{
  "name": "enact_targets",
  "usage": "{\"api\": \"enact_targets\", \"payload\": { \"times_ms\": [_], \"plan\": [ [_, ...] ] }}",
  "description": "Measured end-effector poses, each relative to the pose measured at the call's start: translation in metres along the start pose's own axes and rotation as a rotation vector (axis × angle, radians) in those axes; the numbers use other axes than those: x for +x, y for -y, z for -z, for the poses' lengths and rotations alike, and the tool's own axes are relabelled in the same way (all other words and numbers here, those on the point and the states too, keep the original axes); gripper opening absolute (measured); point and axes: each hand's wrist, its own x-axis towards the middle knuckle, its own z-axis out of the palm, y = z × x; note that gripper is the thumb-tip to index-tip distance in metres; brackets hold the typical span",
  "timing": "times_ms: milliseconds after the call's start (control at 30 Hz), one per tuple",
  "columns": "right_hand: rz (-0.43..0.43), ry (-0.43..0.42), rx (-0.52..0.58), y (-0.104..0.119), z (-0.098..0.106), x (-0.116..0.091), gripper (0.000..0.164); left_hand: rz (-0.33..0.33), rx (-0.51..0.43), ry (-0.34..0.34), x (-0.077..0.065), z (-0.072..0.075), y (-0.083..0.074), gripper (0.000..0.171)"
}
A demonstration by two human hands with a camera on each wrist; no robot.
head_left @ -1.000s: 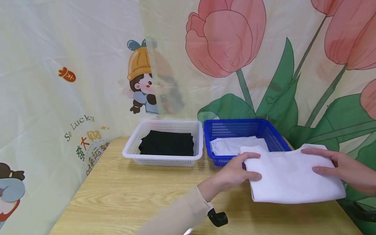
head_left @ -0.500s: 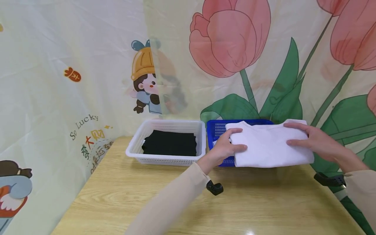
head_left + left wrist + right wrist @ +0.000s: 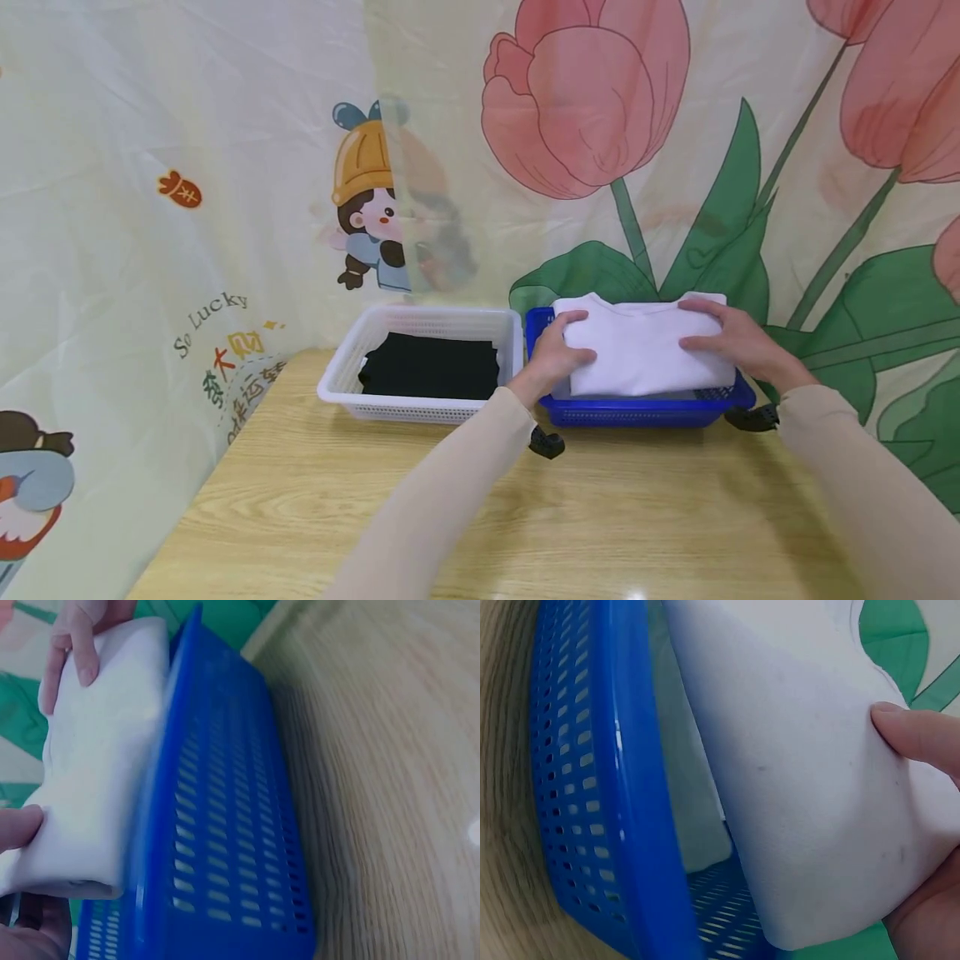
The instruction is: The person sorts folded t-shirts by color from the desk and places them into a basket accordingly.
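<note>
A folded white shirt (image 3: 637,350), its neckline toward the wall, is held level at the mouth of the blue basket (image 3: 637,414). My left hand (image 3: 557,354) grips the shirt's left side, thumb on top and fingers beneath, as the left wrist view shows. On the opposite side my right hand (image 3: 738,343) pinches it the same way. In the right wrist view, another white cloth (image 3: 694,765) lies inside the basket under the held shirt (image 3: 802,772). How far the shirt is above that cloth I cannot tell.
A white basket (image 3: 420,407) stands left of the blue one, with a folded black garment (image 3: 431,367) inside. Both are on a wooden table (image 3: 600,517). Behind the table hangs a printed cloth (image 3: 262,167) with tulips.
Both hands have carried the folded white shirt leftward and away from me, from right of the blue basket to over it. The white basket and black garment stay put.
</note>
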Motion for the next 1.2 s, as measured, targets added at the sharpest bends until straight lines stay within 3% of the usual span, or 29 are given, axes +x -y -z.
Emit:
{"api": "enact_targets", "payload": {
  "times_ms": [233, 500, 667, 800, 1067, 1200],
  "plan": [
    [0.004, 0.005, 0.019, -0.017, -0.021, 0.015, 0.081, 0.029, 0.052, -0.012, 0.010, -0.002, 0.013, 0.073],
    [-0.008, 0.048, 0.003, -0.032, -0.046, 0.021, 0.079, 0.221, 0.052, -0.042, 0.009, -0.017, 0.019, 0.073],
    [-0.024, 0.095, -0.033, -0.043, -0.056, 0.024, 0.076, 0.280, 0.070, -0.040, 0.007, -0.020, 0.022, 0.077],
    [-0.027, 0.110, -0.057, -0.047, -0.061, 0.023, 0.077, 0.313, 0.081, 0.005, 0.008, -0.018, 0.024, 0.082],
    [-0.047, 0.152, -0.075, -0.037, -0.046, 0.013, 0.074, 0.308, 0.130, 0.099, -0.002, -0.010, 0.015, 0.081],
    [-0.044, 0.176, -0.080, -0.026, -0.033, 0.003, 0.074, 0.231, 0.183, 0.143, -0.011, 0.003, 0.006, 0.079]
  ]
}}
